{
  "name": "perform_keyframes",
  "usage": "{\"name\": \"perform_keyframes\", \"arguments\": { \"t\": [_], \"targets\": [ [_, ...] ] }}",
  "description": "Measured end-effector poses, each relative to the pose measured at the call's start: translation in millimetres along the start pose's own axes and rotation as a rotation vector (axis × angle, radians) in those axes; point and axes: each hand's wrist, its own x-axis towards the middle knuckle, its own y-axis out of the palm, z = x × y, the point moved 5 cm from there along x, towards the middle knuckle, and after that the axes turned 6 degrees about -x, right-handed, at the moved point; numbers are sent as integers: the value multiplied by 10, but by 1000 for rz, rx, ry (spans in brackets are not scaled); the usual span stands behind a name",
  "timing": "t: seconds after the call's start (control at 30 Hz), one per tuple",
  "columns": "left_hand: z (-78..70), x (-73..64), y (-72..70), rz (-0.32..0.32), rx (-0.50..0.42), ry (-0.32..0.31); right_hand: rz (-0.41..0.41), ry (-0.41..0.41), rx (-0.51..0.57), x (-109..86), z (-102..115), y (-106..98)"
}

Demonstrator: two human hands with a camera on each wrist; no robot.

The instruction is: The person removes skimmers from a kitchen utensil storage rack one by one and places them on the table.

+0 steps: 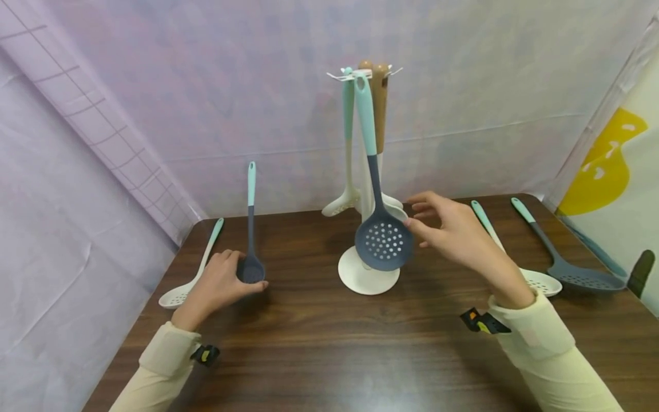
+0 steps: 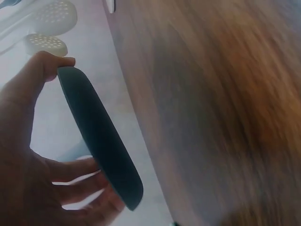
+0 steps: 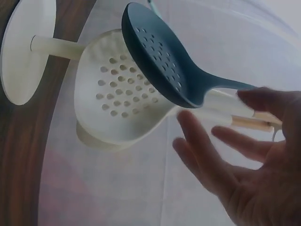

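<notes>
My left hand (image 1: 218, 280) grips the bowl of a dark grey cooking spoon (image 1: 251, 229) with a mint handle, at the table's left. In the left wrist view, thumb and fingers span the edges of its bowl (image 2: 101, 139). A dark grey skimmer (image 1: 383, 237) with round holes and a mint handle hangs at the front of a white utensil stand (image 1: 362, 280). My right hand (image 1: 453, 229) is beside it, thumb overlapping its rim in the head view. In the right wrist view, that hand's fingers are spread around the neck of the skimmer (image 3: 162, 59).
Behind the skimmer hang a white perforated utensil (image 3: 117, 94) and brown-handled utensils (image 1: 380, 109). A white slotted spoon (image 1: 177, 294) lies on the left of the wooden table (image 1: 329, 355). Another white slotted spoon (image 1: 543, 281) and a dark slotted turner (image 1: 587, 274) lie at right.
</notes>
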Motion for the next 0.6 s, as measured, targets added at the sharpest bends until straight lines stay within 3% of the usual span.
{"name": "perform_keyframes", "arguments": {
  "t": [0.17, 0.33, 0.6],
  "targets": [
    [121, -40, 2, 43, 49, -43, -35, -21, -14, 31, 80, 12],
    [203, -85, -2, 88, 95, -73, -5, -31, 36, 62, 142, 66],
    [206, -104, -13, 141, 119, -101, 40, -21, 43, 72, 156, 148]
  ]
}}
